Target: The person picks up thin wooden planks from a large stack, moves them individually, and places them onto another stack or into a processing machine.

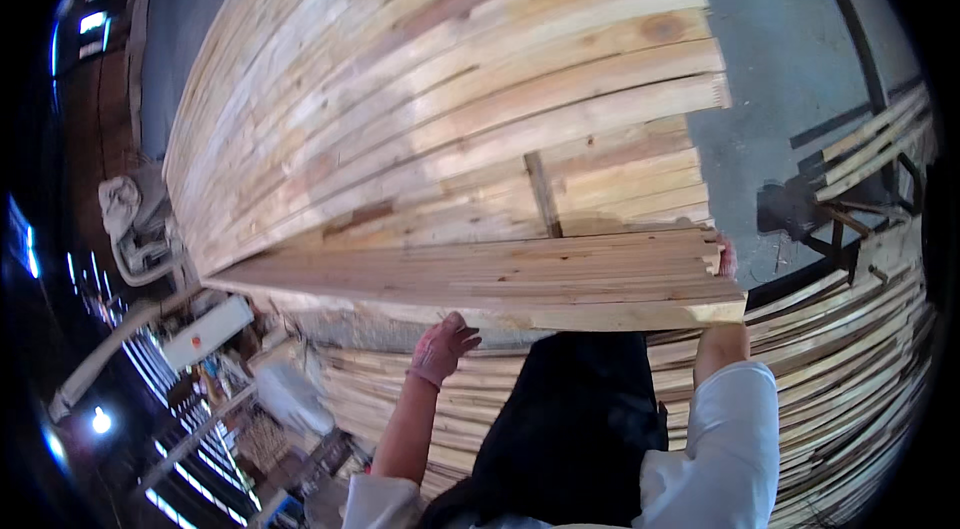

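Stacked boards (pixel 520 274) are lying just beyond the left hand (pixel 440 351), half-curling at their near edge, grip unclear, while the right hand (pixel 728 259) is clasping their end, likely steadying them.

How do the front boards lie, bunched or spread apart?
Bunched: the front boards lie side by side, no wide gaps showing. The right hand is at their end.

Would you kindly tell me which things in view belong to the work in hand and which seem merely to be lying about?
In the work:
- near plank row, right hand at its end, left hand by its near side
- broad plank layer beyond

Apparently lying about:
- slat pile around the legs
- raised slats, far right
- white box, left
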A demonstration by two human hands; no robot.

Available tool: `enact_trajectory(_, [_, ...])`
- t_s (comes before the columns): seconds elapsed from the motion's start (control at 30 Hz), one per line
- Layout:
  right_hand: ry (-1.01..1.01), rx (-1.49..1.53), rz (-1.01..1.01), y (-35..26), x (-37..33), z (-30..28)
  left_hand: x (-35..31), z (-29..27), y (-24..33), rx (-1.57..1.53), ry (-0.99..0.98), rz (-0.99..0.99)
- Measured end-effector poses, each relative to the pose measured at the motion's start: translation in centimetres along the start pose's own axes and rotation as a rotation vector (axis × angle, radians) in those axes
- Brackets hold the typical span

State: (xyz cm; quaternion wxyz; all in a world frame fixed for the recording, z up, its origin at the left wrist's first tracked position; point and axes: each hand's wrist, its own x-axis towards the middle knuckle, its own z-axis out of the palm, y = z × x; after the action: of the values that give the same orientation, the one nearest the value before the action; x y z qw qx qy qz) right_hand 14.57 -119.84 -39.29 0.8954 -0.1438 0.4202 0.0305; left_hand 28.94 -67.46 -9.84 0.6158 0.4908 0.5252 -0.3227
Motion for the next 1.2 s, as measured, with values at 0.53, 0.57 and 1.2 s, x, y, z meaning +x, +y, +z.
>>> enact_trajectory(0.53, [0.253, -0.955, -0.475, -10.5, -12.9, 12.8, -0.1, -2.1, -4.0, 0.021, -0.003, 0.12])
enact_trajectory(0.57, [0.114, -1.08, -0.475, -10.0, -14.8, 13.6, 0.1, -2.0, -4.1, 0.051, -0.019, 0.145])
enact_trajectory(1.2, [-0.055, -2.915, -0.699, -3.0, -27.2, 26.2, 2.5, -14.9, -2.4, -0.836, -0.223, 0.4])
